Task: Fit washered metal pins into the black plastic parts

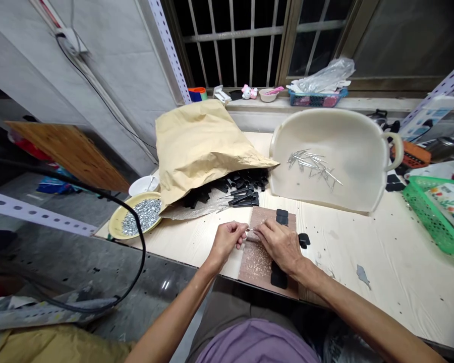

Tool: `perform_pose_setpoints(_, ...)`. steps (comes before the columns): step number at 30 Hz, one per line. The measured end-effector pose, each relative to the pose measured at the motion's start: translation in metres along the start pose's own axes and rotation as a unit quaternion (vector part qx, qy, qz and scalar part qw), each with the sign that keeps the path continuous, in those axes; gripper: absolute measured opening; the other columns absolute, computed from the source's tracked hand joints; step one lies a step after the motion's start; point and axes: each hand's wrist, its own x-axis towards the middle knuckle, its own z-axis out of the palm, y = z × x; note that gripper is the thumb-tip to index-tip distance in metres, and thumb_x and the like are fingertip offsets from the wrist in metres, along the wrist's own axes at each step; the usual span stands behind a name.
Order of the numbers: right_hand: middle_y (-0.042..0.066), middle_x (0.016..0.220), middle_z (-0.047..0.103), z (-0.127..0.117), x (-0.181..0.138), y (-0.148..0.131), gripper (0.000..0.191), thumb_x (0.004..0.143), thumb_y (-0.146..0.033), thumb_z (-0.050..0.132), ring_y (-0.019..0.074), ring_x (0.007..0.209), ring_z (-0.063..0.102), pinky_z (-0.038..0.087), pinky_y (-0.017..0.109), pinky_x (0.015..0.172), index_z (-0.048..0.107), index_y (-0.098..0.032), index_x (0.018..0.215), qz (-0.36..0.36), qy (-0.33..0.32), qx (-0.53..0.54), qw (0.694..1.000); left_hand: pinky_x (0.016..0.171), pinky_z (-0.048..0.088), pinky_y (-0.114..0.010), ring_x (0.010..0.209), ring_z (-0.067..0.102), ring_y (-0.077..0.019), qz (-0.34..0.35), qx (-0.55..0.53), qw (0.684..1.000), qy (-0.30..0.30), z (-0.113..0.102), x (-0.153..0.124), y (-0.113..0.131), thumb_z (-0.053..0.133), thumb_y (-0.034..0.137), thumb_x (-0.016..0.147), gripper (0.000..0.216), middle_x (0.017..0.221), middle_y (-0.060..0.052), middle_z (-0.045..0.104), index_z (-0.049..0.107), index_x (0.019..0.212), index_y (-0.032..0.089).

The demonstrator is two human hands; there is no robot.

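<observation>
My left hand [229, 241] is closed in a pinch, thumb against forefinger, at the left edge of a brown board [255, 262]. Over the board, my right hand [278, 244] is pinched too, its fingertips on a thin metal pin [250, 229]. The pin bridges the small gap between both hands. Whether the left fingers also hold a tiny part is hidden. Black pads [282, 217] lie on the board, and pale crumbs are scattered over it. Just beyond sit several black-handled pieces with thin metal shafts [244, 196].
A large paper sack [204, 146] spills black parts at the back. Left of it stands a yellow bowl [115, 222] of small metal pieces beside a white bowl [139, 186]. A cream basin [351, 191] holds loose metal pins. A green basket [423, 212] is at right; a black cable [142, 242] loops at left.
</observation>
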Motion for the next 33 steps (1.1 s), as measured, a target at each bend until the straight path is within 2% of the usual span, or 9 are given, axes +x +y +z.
perform_pose_setpoints(4, 0.001, 0.086, 0.059, 0.0032, 0.0015, 0.002, 0.017, 0.094, -0.031, 0.044, 0.0122, 0.072, 0.056, 0.036, 0.023, 0.06, 0.056, -0.02, 0.092, 0.033, -0.029, 0.107, 0.993, 0.039, 0.034, -0.016, 0.045, 0.044, -0.0055, 0.026, 0.02, 0.999, 0.006, 0.0001, 0.0012, 0.0009, 0.063, 0.046, 0.074, 0.035, 0.059, 0.0, 0.056, 0.06, 0.067, 0.012)
perform_pose_setpoints(10, 0.004, 0.088, 0.056, 0.0001, -0.0014, 0.0055, 0.024, 0.095, -0.031, 0.039, 0.0138, 0.074, 0.055, 0.039, 0.024, 0.062, 0.06, -0.02, 0.091, 0.019, -0.056, 0.085, 0.995, 0.039, 0.033, -0.017, 0.043, 0.044, -0.0061, 0.022, 0.04, 0.999, 0.012, 0.0018, -0.0007, -0.0016, 0.064, 0.047, 0.073, 0.036, 0.055, 0.001, 0.055, 0.061, 0.065, 0.012)
perform_pose_setpoints(16, 0.003, 0.09, 0.059, -0.0008, -0.0003, 0.0091, 0.016, 0.092, -0.03, 0.047, 0.0158, 0.081, 0.056, 0.042, 0.026, 0.069, 0.058, -0.019, 0.094, 0.047, -0.038, 0.171, 0.983, 0.041, 0.033, -0.018, 0.044, 0.044, -0.0055, 0.045, 0.025, 0.999, -0.003, 0.003, -0.0033, -0.0005, 0.064, 0.045, 0.074, 0.034, 0.058, 0.0, 0.057, 0.064, 0.069, 0.012)
perform_pose_setpoints(23, 0.006, 0.092, 0.057, -0.0032, 0.0005, 0.0024, 0.021, 0.094, -0.026, 0.04, 0.0156, 0.079, 0.057, 0.042, 0.026, 0.066, 0.059, -0.017, 0.094, 0.003, -0.039, 0.076, 0.996, 0.04, 0.033, -0.017, 0.045, 0.044, -0.0056, 0.036, 0.006, 0.999, 0.007, 0.0012, -0.0013, -0.0011, 0.067, 0.044, 0.072, 0.033, 0.06, 0.0, 0.057, 0.064, 0.071, 0.011)
perform_pose_setpoints(26, 0.003, 0.086, 0.058, -0.0012, 0.0013, 0.0056, 0.022, 0.095, -0.029, 0.04, 0.0145, 0.077, 0.057, 0.042, 0.025, 0.066, 0.059, -0.019, 0.091, 0.029, -0.043, 0.116, 0.992, 0.041, 0.035, -0.017, 0.047, 0.046, -0.0064, 0.047, 0.018, 0.998, 0.023, 0.003, -0.0004, 0.0008, 0.067, 0.045, 0.071, 0.033, 0.061, 0.0, 0.058, 0.065, 0.072, 0.012)
perform_pose_setpoints(29, 0.002, 0.086, 0.059, -0.0002, 0.0007, 0.0071, 0.016, 0.093, -0.031, 0.046, 0.0135, 0.077, 0.057, 0.042, 0.024, 0.066, 0.058, -0.02, 0.092, 0.044, -0.043, 0.167, 0.984, 0.04, 0.032, -0.017, 0.044, 0.043, -0.0055, 0.03, 0.001, 0.999, 0.014, 0.0041, -0.0004, 0.0015, 0.067, 0.045, 0.071, 0.034, 0.059, 0.001, 0.057, 0.063, 0.07, 0.012)
perform_pose_setpoints(33, 0.005, 0.088, 0.058, -0.0005, -0.0008, 0.0052, 0.02, 0.094, -0.027, 0.041, 0.0148, 0.076, 0.056, 0.04, 0.025, 0.064, 0.059, -0.018, 0.092, 0.018, -0.037, 0.08, 0.996, 0.038, 0.03, -0.017, 0.042, 0.041, -0.0047, 0.013, -0.019, 1.0, -0.007, 0.0032, 0.0002, -0.0007, 0.068, 0.045, 0.071, 0.035, 0.056, 0.001, 0.055, 0.062, 0.067, 0.012)
